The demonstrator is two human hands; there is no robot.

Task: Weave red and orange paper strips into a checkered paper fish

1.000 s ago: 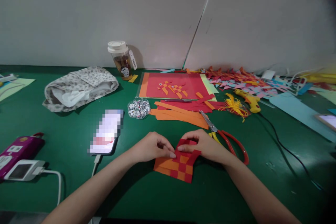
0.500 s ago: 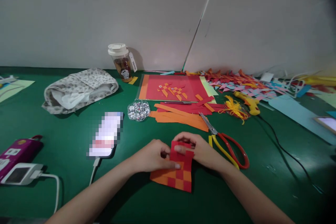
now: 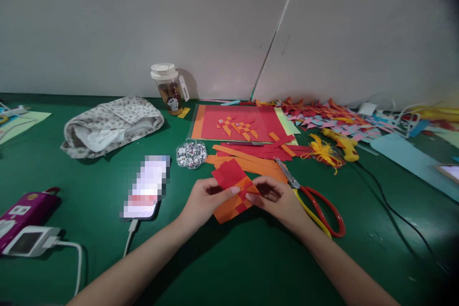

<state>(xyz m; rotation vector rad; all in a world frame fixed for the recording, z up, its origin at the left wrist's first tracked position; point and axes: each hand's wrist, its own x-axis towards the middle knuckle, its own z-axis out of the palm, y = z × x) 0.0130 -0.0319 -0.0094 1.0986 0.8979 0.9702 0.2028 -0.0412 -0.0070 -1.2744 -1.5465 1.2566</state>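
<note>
A woven piece of red and orange paper strips (image 3: 229, 174) is held up between both hands, turned at a slant, with its checkered part toward the right. My left hand (image 3: 208, 201) pinches its left side, thumb on the front. At its right corner, my right hand (image 3: 274, 198) grips the weave between thumb and fingers. Orange strips (image 3: 258, 161) and red strips (image 3: 294, 149) lie just beyond the hands. Scissors with red and yellow handles (image 3: 317, 208) rest beside my right hand.
A phone (image 3: 147, 186) on a cable and a purple power block (image 3: 27, 210) lie left. Behind are a patterned cloth bag (image 3: 114, 126), a cup (image 3: 168, 88), a tub of googly eyes (image 3: 191, 154) and a red sheet with paper fish (image 3: 211, 119). A yellow glue gun (image 3: 344, 146) lies right.
The woven paper has been lifted and turned to a slant. My right hand has moved from its top edge to its right corner, and my left hand has shifted slightly left and up.
</note>
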